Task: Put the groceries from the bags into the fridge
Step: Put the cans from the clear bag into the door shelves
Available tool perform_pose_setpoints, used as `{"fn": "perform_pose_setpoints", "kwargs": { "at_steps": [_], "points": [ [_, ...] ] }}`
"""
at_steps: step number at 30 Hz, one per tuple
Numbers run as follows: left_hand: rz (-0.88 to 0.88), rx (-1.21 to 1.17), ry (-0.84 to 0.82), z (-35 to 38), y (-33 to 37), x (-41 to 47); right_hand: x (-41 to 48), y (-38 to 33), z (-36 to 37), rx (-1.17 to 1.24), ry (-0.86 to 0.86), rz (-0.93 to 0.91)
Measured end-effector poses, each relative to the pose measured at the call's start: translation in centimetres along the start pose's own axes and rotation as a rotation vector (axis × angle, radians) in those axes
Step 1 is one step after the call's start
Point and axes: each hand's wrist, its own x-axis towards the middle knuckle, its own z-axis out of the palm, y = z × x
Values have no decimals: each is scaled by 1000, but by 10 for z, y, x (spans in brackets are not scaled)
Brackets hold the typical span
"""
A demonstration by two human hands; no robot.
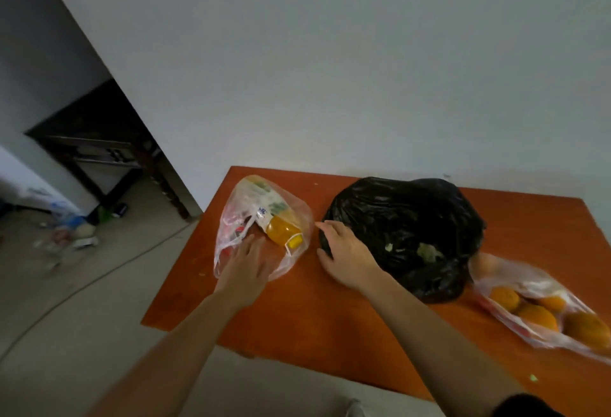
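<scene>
Three bags lie on an orange table [330, 317]. On the left, a clear plastic bag [261, 218] holds a bottle of orange drink [281, 230] with a yellow cap and some packets. My left hand [246, 264] lies on that bag's near edge with its fingers stretched out. In the middle sits a black plastic bag [406, 228], and my right hand [344, 251] rests on its left side, fingers spread over the plastic. At the right, a second clear bag [542, 307] holds several oranges. No fridge is in view.
A white wall rises right behind the table. To the left, a dark wooden table [99, 138] stands in a recess, with litter and bottles [69, 234] on the floor near it. Bare tiled floor lies left of the orange table.
</scene>
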Motion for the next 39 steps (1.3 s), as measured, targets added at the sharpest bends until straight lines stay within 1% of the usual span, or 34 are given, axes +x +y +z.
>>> {"fn": "perform_pose_setpoints", "kwargs": {
  "at_steps": [4, 7, 9, 10, 13, 16, 20, 25, 27, 29, 31, 32, 34, 35, 36, 37, 38, 39],
  "points": [
    [21, -41, -103, 1, -18, 36, 56, -8, 16, 50, -110, -13],
    [93, 93, -206, 0, -44, 65, 90, -18, 39, 72, -202, -2],
    [108, 145, -197, -7, -66, 89, 110, -25, 55, 66, -260, 23],
    [84, 134, -185, -12, -81, 104, 120, -30, 64, 69, -286, 32],
    [42, 134, -77, -21, -135, 155, 145, -48, 86, 74, -315, 79],
    [74, 187, -74, -27, -186, 198, 168, -70, 110, 117, -299, 227],
    [102, -18, -137, -26, -220, 232, 197, -98, 130, 184, -281, 397],
    [65, -260, -254, -17, -240, 256, 221, -117, 156, 251, -213, 509],
    [17, -387, -320, -16, -240, 261, 231, -120, 168, 274, -198, 544],
    [-42, -443, -369, -11, -240, 266, 240, -121, 178, 258, -124, 584],
    [-92, -483, -360, -4, -242, 274, 250, -124, 185, 267, -33, 631],
    [-115, -521, -352, 0, -245, 276, 253, -124, 191, 298, -17, 633],
    [-170, -599, -363, 6, -249, 278, 258, -129, 203, 390, -114, 603],
    [-189, -620, -370, 10, -252, 279, 260, -135, 209, 387, -175, 577],
    [-190, -635, -369, 13, -254, 280, 261, -139, 215, 342, -201, 548],
    [-189, -646, -366, 15, -256, 281, 263, -142, 219, 285, -183, 537],
    [-191, -665, -363, 15, -257, 280, 265, -143, 224, 264, -121, 531],
    [-207, -691, -367, 15, -257, 280, 266, -145, 225, 285, -78, 555]
  ]
}}
